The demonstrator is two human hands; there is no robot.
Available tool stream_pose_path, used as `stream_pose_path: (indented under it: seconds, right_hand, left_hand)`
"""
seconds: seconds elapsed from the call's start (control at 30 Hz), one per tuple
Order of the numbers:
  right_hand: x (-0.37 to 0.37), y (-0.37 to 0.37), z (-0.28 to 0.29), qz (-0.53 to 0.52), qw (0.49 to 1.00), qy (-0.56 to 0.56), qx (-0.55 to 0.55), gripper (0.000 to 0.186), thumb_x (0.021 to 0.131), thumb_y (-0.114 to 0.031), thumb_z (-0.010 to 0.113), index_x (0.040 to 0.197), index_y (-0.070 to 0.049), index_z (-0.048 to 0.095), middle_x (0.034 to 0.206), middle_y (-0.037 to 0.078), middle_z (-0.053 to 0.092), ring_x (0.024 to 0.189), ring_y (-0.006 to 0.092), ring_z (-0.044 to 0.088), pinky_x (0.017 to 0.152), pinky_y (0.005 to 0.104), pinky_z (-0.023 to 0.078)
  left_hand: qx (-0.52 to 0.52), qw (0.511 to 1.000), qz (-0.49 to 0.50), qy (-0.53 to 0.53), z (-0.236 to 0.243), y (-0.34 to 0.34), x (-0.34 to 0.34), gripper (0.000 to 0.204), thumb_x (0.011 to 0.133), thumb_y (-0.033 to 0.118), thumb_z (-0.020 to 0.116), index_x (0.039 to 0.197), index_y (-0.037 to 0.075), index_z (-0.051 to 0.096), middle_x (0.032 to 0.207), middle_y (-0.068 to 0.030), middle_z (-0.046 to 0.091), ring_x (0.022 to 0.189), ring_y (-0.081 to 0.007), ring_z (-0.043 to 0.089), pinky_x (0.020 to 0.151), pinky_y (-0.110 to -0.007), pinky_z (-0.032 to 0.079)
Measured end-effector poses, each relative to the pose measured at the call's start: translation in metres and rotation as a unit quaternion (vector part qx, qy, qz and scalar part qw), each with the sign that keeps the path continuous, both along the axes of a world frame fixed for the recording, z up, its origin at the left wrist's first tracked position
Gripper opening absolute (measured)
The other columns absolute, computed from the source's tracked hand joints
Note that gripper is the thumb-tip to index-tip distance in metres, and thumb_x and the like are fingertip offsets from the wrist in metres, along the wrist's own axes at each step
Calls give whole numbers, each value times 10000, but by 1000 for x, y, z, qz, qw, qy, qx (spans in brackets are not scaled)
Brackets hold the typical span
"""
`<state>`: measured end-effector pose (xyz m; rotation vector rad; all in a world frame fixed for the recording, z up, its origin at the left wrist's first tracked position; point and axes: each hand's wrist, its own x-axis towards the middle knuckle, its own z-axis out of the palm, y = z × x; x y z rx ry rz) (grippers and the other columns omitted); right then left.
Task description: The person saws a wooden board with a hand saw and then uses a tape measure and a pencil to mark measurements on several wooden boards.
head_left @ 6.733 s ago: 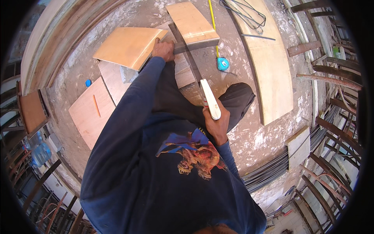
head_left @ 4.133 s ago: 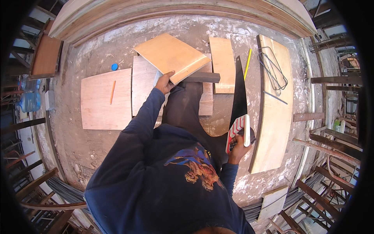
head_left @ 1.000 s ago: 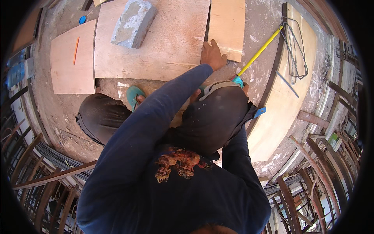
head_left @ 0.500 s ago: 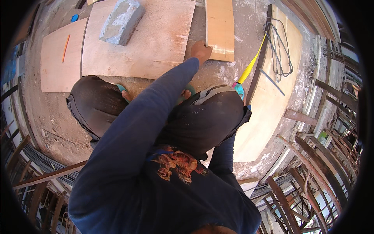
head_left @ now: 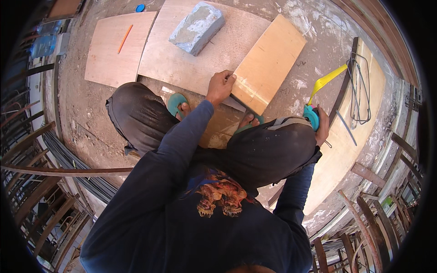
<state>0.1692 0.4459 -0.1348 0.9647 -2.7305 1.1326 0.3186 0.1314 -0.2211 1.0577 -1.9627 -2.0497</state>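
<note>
While the left hand (head_left: 221, 87) grips its near-left edge, the plywood board (head_left: 271, 63), earlier apart, overlaps the pinkish plywood sheet (head_left: 182, 68); the right hand (head_left: 322, 125) clasps a teal tape measure (head_left: 312, 117); the floor (head_left: 86, 109) is dusty, with wooden frames (head_left: 376, 225) at right

No words, numbers or signs can be read on anything here.

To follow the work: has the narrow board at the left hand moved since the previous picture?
Yes: the narrow board moved leftward, toward the grey block.
</note>
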Motion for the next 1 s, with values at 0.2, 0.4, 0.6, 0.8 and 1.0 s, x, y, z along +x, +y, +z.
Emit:
stream_pose_path:
  seconds: [0.2, 0.4, 0.6, 0.8, 1.0]
  right_hand:
    - [-6, -22, 12, 112, 987, -85, 79, 536, 799, -97, 763, 1310, -108, 599, 1210, 131, 636, 1099, 306, 645, 933, 382, 510]
    - [-10, -32, -42, -166, 929, -307, -118, 576, 771, -52, 838, 1285, -9, 580, 1175, 132, 650, 1063, 220, 607, 946, 349, 488]
    - [-12, -37, -43, -182, 956, -203, -107, 612, 742, -22, 846, 1284, -37, 562, 1224, 130, 617, 1123, 234, 582, 973, 350, 480]
    - [1, -31, -14, -75, 975, -210, 12, 494, 811, -55, 786, 1255, -46, 568, 1105, 104, 658, 996, 221, 631, 886, 327, 507]
    - [1, -26, -34, -114, 963, -232, -80, 525, 823, -74, 792, 1289, -47, 552, 1184, 114, 636, 1023, 215, 624, 906, 334, 506]
  left_hand:
    - [-31, 998, 27, -44, 21, 9, 1, 292, 984, 212, 569, 1054, -48, 681, 910, -85, 704, 843, -130, 628, 771, -297, 498]
    - [-315, 948, 36, 11, 57, 2, -57, 286, 909, 232, 601, 929, -34, 703, 719, -166, 688, 696, -226, 681, 665, -349, 520]
    - [26, 988, 151, -33, 31, -2, 8, 216, 840, 145, 602, 934, -37, 670, 753, -167, 689, 678, -267, 676, 664, -369, 528]
    - [-88, 993, 68, -36, 19, 26, 36, 180, 818, 114, 610, 897, -47, 630, 774, -170, 675, 712, -262, 667, 672, -371, 524]
    - [-163, 985, 63, 8, 28, 6, 32, 234, 808, 143, 602, 934, -49, 643, 816, -218, 673, 747, -329, 665, 707, -398, 519]
